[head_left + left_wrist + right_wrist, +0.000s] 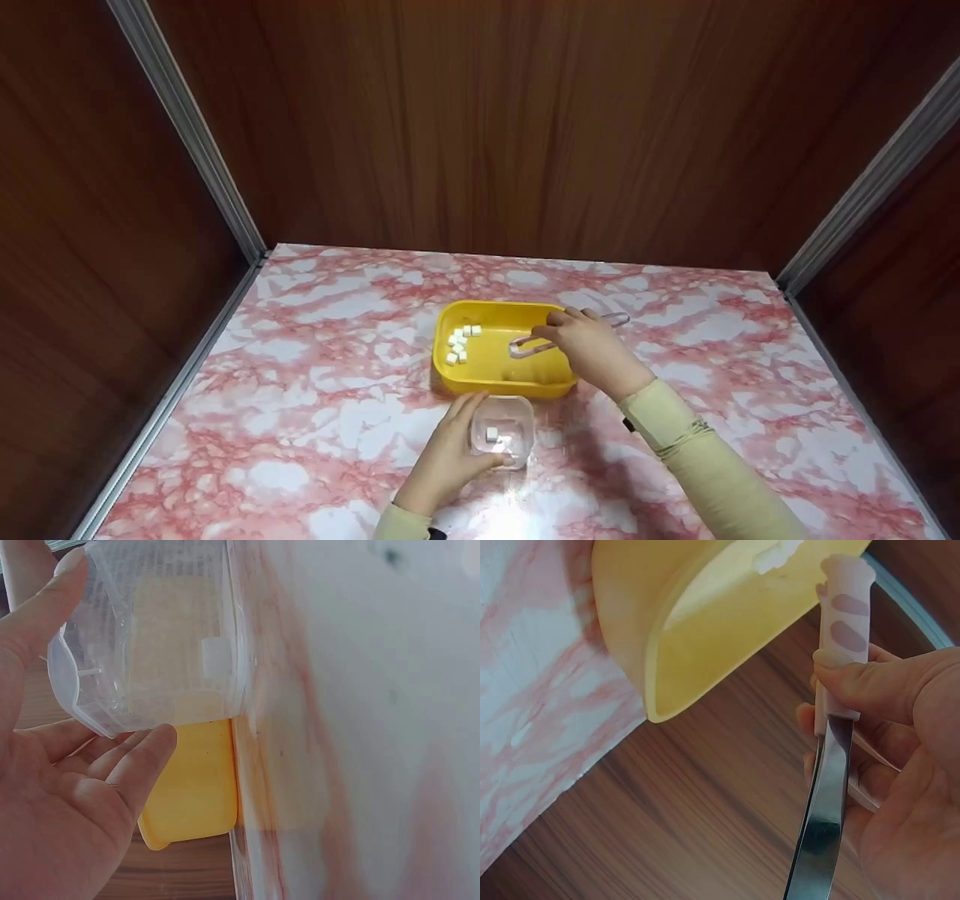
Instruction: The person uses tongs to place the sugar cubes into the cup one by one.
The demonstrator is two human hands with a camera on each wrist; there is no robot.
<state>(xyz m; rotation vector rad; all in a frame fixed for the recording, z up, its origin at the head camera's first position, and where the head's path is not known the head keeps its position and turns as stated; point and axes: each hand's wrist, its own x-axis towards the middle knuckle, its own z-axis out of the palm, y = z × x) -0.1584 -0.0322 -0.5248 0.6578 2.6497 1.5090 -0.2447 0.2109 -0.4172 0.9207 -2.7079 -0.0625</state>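
Observation:
My left hand [448,456] holds a clear plastic container [172,701], thumb on one side and fingers on the other. A single white cube [492,434] lies in it. In my right hand [598,351] is a pair of tongs [823,821] with metal arms and pink paw-shaped ends, pinched between thumb and fingers. The tong ends reach down over the inside of a yellow tub [491,388]; I cannot tell whether they hold a cube. Several white cubes [458,348] sit together at the tub's left side.
The tabletop [315,420] has a red and white marbled surface. A dark wooden panel [480,135] rises behind it, with more panels at both sides and metal strips [199,142] along the corners. The container stands just in front of the tub.

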